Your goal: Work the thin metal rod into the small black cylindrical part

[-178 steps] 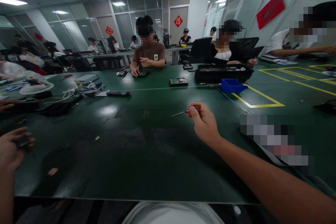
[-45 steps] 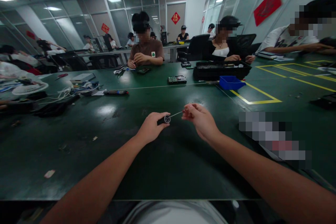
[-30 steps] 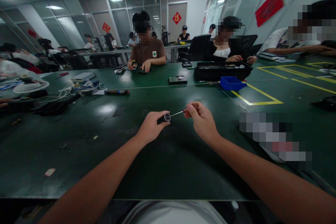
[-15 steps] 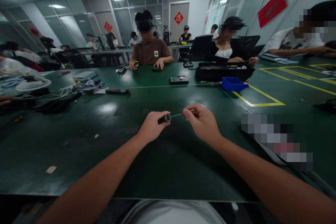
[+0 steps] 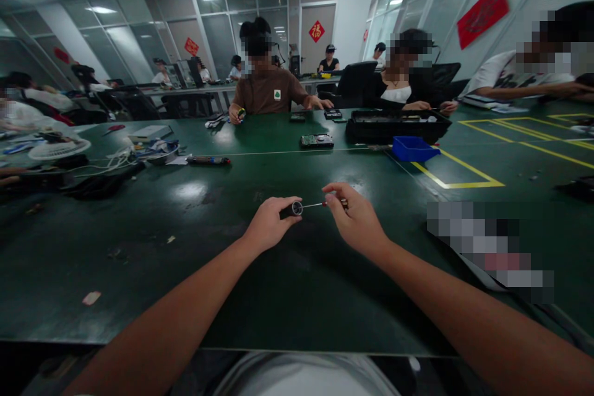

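Note:
In the middle of the view, my left hand (image 5: 268,226) grips a small black cylindrical part (image 5: 296,208) with a silvery ring at its round end, between thumb and fingers. A screwdriver (image 5: 314,205) with a thin metal shaft and a reddish handle points left, its tip at the part's round end. My right hand (image 5: 357,216) holds the handle, mostly covering it; the index finger is lifted away from it. Both hands are just above the green table (image 5: 260,297). How the tip sits against the part is too small to tell.
Across the table lie an opened hard drive (image 5: 316,141), a blue bin (image 5: 414,148) and a long black tray (image 5: 396,127). To the left are a pen-shaped tool (image 5: 208,161), cables and a white fan guard (image 5: 59,148). Several co-workers sit around.
My right index finger has lifted and spread from the screwdriver handle; my left hand stays in place. The co-worker opposite has reached sideways to the right toward a small drive.

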### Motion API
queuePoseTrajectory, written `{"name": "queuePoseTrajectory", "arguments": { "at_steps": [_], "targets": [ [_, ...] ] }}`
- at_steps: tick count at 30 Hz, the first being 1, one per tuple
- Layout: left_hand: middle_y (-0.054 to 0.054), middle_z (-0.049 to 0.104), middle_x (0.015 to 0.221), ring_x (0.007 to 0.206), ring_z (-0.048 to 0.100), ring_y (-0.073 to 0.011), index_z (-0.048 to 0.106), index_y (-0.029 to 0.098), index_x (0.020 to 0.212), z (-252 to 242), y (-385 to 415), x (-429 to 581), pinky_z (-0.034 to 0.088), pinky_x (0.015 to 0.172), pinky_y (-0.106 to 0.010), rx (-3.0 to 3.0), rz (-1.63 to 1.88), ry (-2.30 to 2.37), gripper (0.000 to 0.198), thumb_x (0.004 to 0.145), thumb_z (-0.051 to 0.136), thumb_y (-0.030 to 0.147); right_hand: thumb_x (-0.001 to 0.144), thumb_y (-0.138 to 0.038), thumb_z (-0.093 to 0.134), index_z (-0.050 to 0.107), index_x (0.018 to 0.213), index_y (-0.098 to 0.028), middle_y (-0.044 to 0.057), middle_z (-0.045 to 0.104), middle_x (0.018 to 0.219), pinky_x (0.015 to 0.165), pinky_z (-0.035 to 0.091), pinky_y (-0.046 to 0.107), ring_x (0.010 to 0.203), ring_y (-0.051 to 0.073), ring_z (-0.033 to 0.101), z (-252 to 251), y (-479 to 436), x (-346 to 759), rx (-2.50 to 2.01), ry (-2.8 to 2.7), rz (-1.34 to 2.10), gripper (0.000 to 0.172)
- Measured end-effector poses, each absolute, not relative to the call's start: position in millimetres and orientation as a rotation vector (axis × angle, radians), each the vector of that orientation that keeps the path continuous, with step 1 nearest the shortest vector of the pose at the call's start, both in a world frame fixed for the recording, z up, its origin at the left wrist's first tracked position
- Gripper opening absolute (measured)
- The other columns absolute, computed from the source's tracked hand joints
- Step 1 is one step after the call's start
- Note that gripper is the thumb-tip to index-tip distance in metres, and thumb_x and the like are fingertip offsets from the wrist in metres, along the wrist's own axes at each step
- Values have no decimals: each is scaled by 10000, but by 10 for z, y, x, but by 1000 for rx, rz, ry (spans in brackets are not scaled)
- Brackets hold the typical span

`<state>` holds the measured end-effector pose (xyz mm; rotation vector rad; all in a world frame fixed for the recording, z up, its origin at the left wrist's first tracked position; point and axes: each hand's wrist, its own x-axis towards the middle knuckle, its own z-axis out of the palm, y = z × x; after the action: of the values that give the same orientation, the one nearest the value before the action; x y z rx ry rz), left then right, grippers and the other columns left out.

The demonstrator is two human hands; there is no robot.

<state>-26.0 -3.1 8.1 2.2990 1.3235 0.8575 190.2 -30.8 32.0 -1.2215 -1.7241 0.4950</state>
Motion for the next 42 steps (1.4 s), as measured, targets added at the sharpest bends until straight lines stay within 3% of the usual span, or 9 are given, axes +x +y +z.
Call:
{"name": "queuePoseTrajectory", "arguments": {
  "at_steps": [4,7,11,17,22,30,42],
  "targets": [
    [-48,733,1141,1057,632,-249,670,272,1274,69,-26,-261,478,953,-423,2301,866,1323,414,864,723,250,967,-331,485,606,1074,-241,15,655,783,605,407,327,660,188,594,336,-318,1911,-1201,-1721,537,185],
    [-49,732,1150,1059,633,-248,677,267,1259,75,-33,-243,476,958,-427,2304,846,1311,405,859,729,243,1011,-396,410,614,1032,-250,12,643,762,601,391,334,642,185,573,306,-309,1926,-1231,-1693,550,251],
    [-46,731,1153,1066,634,-245,667,254,1264,85,-32,-232,471,981,-431,2291,860,1320,407,861,725,241,980,-370,475,551,1134,-250,10,659,828,620,416,334,670,181,584,240,-294,1903,-1180,-1589,603,210],
    [-55,703,1234,1152,616,-251,651,241,1263,135,-44,-240,448,1038,-438,2264,916,1309,383,882,692,229,884,-449,627,618,924,-221,41,676,843,760,516,376,778,199,634,190,-159,1890,-1032,-1285,889,232],
    [-53,718,1161,1088,623,-253,659,258,1250,170,-63,-236,433,1028,-465,2383,853,1252,363,889,692,244,848,-479,665,617,803,-220,20,614,681,717,566,407,619,181,595,145,-41,1964,-988,-962,1293,268],
    [-53,725,1123,1048,622,-254,654,253,1267,153,-51,-241,435,1005,-458,2355,838,1304,384,886,702,277,925,-452,581,607,876,-226,22,663,804,671,501,332,690,163,609,161,-126,1927,-1015,-1231,875,233],
    [-55,729,1147,1069,628,-257,669,265,1252,151,-50,-231,433,1014,-469,2348,861,1318,389,867,719,244,942,-440,570,616,909,-228,19,674,780,690,510,347,714,180,640,228,-209,1919,-1024,-1448,755,219]
  ]
}}
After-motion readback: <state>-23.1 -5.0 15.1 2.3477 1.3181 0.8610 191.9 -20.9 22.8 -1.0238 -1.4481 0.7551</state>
